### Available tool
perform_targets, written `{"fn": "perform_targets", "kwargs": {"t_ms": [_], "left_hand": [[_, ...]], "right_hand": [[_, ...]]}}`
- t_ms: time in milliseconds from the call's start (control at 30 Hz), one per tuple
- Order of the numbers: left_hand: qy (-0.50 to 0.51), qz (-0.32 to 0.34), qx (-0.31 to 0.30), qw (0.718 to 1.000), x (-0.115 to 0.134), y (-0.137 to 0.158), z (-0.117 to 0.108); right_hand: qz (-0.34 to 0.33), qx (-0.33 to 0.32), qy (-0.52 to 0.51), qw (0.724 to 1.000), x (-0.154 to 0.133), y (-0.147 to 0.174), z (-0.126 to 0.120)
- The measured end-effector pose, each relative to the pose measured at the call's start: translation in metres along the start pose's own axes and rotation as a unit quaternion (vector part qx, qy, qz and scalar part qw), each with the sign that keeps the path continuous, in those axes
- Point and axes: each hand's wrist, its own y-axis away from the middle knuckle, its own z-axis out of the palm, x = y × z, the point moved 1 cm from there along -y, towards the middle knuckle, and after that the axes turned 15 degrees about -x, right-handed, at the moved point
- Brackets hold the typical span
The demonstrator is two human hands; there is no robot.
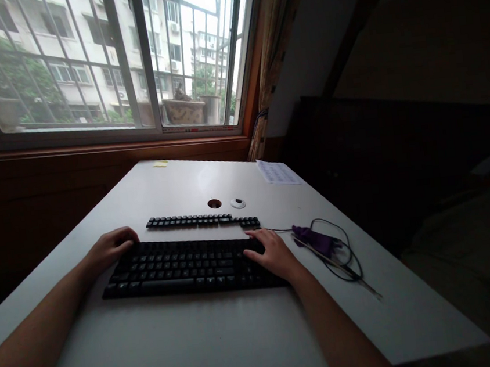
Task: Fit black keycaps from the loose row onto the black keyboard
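Observation:
A black keyboard [170, 267] lies flat on the white table in front of me. My left hand [117, 243] is at its back left corner, fingers curled around that edge. My right hand [272, 253] rests over the right part of the keyboard, thumb apart from the fingers and pointing left; the fingertips reach its back edge. Just behind the keyboard sits a long line of loose black keycaps [191, 220], in rows, with a shorter group of them at the right end near my right fingertips.
Right of the keyboard lie a purple cloth pouch [316, 240], a coiled black cable [348, 248] and thin tweezers-like metal tool [372, 290]. Farther back are a cable hole [214, 203], its round white cover [238, 203], a printed sheet [279, 172] and yellow sticky notes [160, 164]. A barred window stands behind.

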Motion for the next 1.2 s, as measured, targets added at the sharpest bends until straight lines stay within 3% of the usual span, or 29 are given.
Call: {"fn": "perform_targets", "kwargs": {"t_ms": [733,1033,1200], "left_hand": [[-0.011,-0.042,0.018,0.999,0.004,0.001,0.000],[-0.041,-0.062,0.064,0.995,0.001,-0.001,0.002],[-0.163,-0.119,0.135,0.970,-0.010,-0.004,-0.002]], "right_hand": [[-0.009,0.045,0.017,0.999,0.008,-0.002,0.009],[-0.007,0.049,0.030,0.998,0.012,-0.004,0.012],[0.006,0.086,0.057,0.995,0.010,-0.006,0.015]]}}
